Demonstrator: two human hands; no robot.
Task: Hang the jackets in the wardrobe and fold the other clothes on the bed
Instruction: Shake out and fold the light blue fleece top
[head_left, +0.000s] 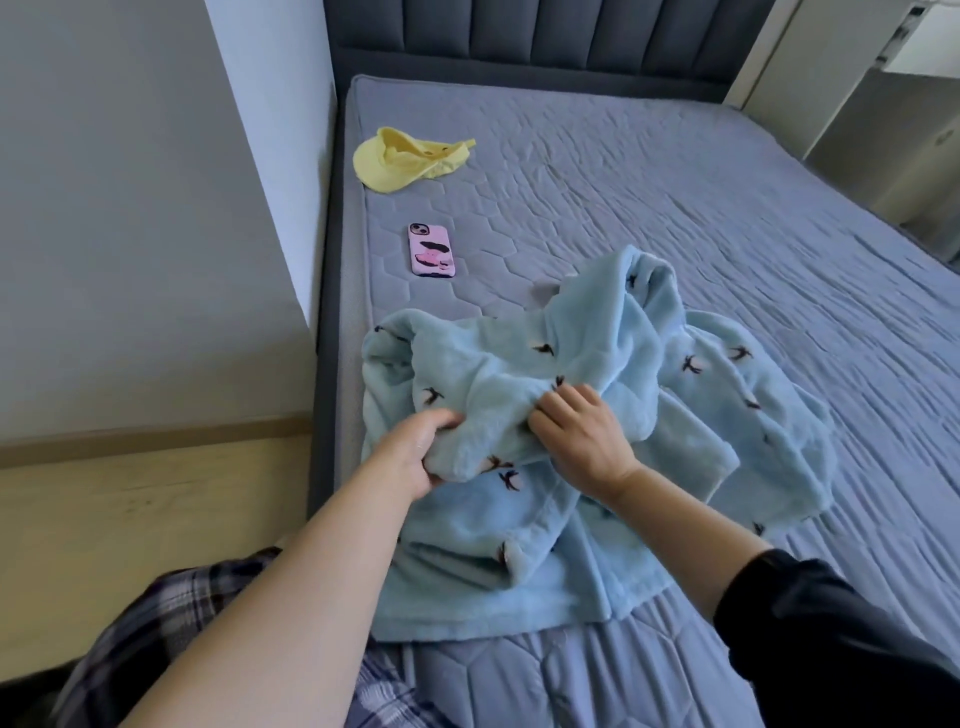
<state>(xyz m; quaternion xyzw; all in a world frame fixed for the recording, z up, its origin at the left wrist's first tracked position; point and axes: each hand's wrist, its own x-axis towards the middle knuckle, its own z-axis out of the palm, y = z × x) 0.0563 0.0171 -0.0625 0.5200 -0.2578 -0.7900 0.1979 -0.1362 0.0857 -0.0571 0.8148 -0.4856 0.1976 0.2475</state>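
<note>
From the head camera, a light blue fleece garment (571, 415) with small dark bird motifs lay rumpled on the near left part of the bed (727, 234), its lower hem reaching toward the bed's near edge. The left hand (415, 452) was clamped on a bunched fold at the garment's left side, thumb on top and fingers tucked under the cloth. The right hand (582, 431) pinched the same raised fold just beside it, fingertips pressed into the fleece, with the two hands close together but not touching. Part of the garment rose in a hump behind the hands, while the rest spread flat to the right and toward the camera. Further up the quilted grey-blue mattress, near its left edge, a phone in a pink case (432, 250) lay face down, well apart from the garment. Beyond it sat a yellow cap (405, 158), close to the padded headboard (519, 36). A dark sleeve (810, 623) covered the right upper arm
</note>
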